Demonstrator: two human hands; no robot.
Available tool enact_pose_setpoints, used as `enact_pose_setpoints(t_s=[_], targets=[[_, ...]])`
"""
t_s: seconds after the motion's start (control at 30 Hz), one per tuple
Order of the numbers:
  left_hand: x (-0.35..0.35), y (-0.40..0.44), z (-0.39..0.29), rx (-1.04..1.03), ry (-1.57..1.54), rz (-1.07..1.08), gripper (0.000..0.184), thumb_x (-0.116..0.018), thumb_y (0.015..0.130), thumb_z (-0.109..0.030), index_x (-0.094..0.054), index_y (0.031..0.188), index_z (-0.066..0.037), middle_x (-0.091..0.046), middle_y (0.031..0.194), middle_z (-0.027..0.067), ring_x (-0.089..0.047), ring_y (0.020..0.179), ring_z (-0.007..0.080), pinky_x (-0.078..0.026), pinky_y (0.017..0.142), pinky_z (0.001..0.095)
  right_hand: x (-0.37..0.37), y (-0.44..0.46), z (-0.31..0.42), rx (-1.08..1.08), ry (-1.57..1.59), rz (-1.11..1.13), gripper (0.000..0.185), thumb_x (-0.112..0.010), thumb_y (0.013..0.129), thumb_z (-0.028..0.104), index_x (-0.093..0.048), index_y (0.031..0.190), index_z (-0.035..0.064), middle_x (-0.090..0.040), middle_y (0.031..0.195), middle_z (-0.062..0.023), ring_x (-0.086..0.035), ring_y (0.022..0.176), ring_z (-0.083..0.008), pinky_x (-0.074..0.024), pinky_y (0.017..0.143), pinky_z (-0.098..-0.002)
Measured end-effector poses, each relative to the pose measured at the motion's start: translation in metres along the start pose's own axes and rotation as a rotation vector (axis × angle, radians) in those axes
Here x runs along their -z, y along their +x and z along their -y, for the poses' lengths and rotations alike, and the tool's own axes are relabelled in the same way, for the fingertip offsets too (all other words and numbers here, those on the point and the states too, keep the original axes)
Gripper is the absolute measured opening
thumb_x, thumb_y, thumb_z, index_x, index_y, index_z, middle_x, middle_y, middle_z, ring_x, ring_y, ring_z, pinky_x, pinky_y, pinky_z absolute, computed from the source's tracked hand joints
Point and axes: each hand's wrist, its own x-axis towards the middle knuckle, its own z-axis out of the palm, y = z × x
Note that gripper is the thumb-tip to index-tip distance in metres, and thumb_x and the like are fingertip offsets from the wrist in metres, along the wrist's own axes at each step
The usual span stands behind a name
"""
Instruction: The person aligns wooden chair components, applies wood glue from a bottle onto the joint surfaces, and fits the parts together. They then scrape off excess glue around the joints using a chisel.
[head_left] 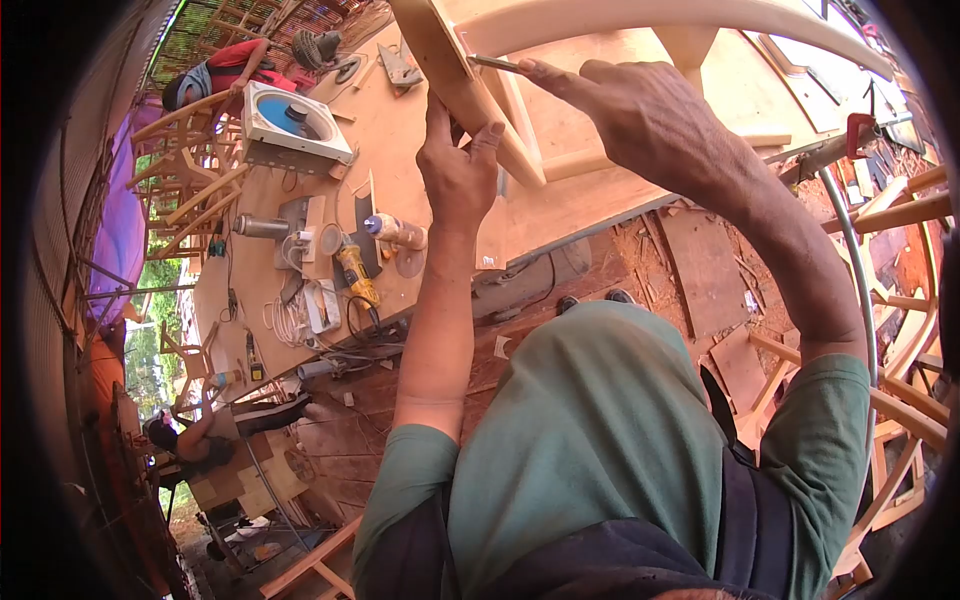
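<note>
My left hand [458,175] is closed round the lower end of a wooden furniture part [470,95], thumb on one side and fingers on the other. This part is joined to a larger pale wooden frame [600,22] with a curved rail, resting on the workbench. In my right hand [650,120] is a slim metal tool [495,63], index finger stretched along it. Its tip meets the edge of the wooden part, above my left hand. The tool's handle is hidden in my palm, so I cannot tell its exact kind.
The workbench [400,310] holds a yellow power tool [357,272], a glue bottle [395,231] and a boxed fan [297,118]. A red clamp [858,134] sits at the right edge. Chair frames [900,410] crowd the right side. Two other people are at the left.
</note>
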Motion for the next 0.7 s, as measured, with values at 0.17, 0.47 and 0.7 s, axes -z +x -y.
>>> enact_pose_setpoints(t_s=[0.17, 0.47, 0.7], targets=[[0.003, 0.001, 0.003, 0.019, -0.051, 0.039, 0.071, -0.076, 0.092, -0.009, -0.038, 0.150, 0.004, -0.067, 0.121, 0.0180, -0.068, 0.113, 0.0255, -0.056, 0.096, 0.0369, -0.010, -0.014, -0.010, -0.009, 0.084, 0.034, 0.056, -0.059, 0.090, 0.001, -0.056, 0.145, 0.0137, -0.065, 0.078, -0.0154, -0.064, 0.064, -0.0322, -0.0493, 0.062, -0.0464], [0.015, -0.102, 0.026, 0.417, -0.329, 0.018, 0.059, -0.074, 0.097, -0.022, -0.051, 0.140, 0.011, -0.065, 0.121, 0.0127, -0.057, 0.122, 0.0184, -0.051, 0.097, 0.0317, -0.059, -0.112, 0.019, -0.483, 0.978, 0.218, 0.040, -0.058, 0.098, -0.001, -0.052, 0.136, 0.0084, -0.068, 0.093, -0.0112, -0.066, 0.085, -0.0207, -0.0550, 0.078, -0.0366], [-0.011, -0.156, -0.001, 0.481, -0.598, 0.067, 0.045, -0.052, 0.109, -0.031, -0.061, 0.129, 0.008, -0.067, 0.115, 0.0068, -0.061, 0.102, 0.0119, -0.048, 0.094, 0.0287, -0.135, -0.091, 0.100, -0.451, 1.438, 0.012, 0.011, -0.057, 0.102, 0.006, -0.047, 0.108, 0.0030, -0.066, 0.089, -0.0118, -0.063, 0.083, -0.0197, -0.0529, 0.076, -0.0363]])
